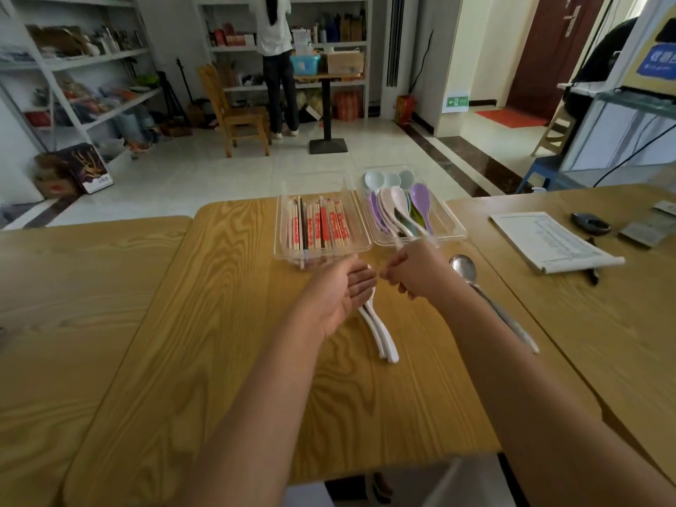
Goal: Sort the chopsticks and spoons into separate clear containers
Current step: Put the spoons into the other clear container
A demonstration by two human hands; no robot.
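Two clear containers stand at the table's far edge. The left container (285,228) holds several paper-wrapped chopsticks (322,226). The right container (451,221) holds several plastic spoons (400,206), white, purple and green. A few white spoons (380,336) lie on the table, their bowls hidden under my left hand (340,292). That hand rests over them with its palm turned right and its fingers nearly straight. My right hand (413,268) is curled beside the left fingertips, with nothing visible in it. A metal spoon (475,283) lies to its right.
A second table on the right carries a paper booklet (552,243), a dark padlock (590,223) and small items. Another wooden table adjoins on the left. Across the room a person (276,60) stands at shelves, near a wooden chair (237,111).
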